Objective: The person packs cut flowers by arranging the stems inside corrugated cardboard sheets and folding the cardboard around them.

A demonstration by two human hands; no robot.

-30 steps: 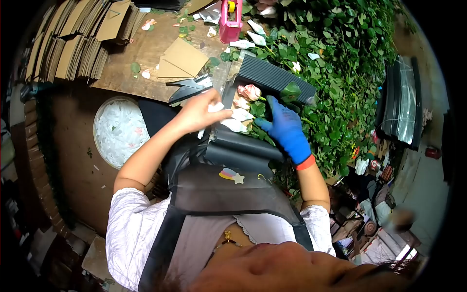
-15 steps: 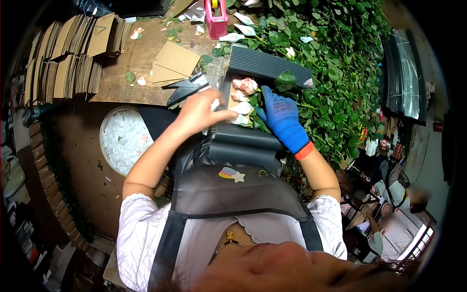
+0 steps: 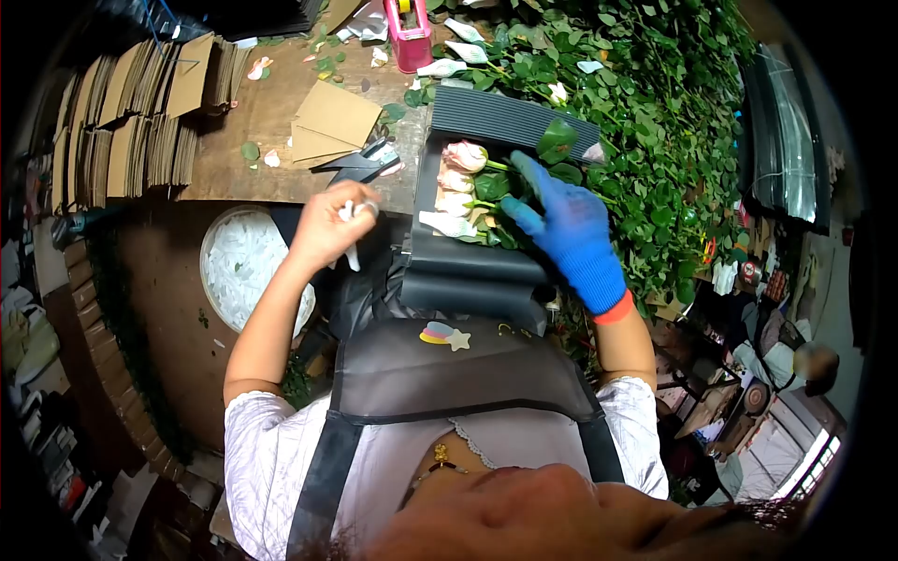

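Left fingers (image 3: 350, 192) closed on white wrapping (image 3: 353, 257), now withdrawn from the roses (image 3: 465, 155) to their right, apparently with one more bloom (image 3: 456, 204) bared and one white-covered bud (image 3: 447, 224) left; gloved right fingers (image 3: 530, 175) loosely open beside the stems (image 3: 497, 165).

The right hand (image 3: 561, 229) is fitted with a blue knitted work glove (image 3: 582, 251), ribbed at the wrist and finished with an orange-red cuff band (image 3: 615, 309). The upper garment comprises short, white, creased fabric sleeves (image 3: 265, 467), a pale mauve-grey front panel (image 3: 383, 467) and a scalloped whitish neckline trim (image 3: 474, 446). A dark, smooth-surfaced apron bib (image 3: 468, 381) carries a printed multicoloured shooting star (image 3: 453, 338) and hangs from wide black shoulder straps (image 3: 323, 477). A gold-coloured pendant (image 3: 441, 453) is worn at the neck.
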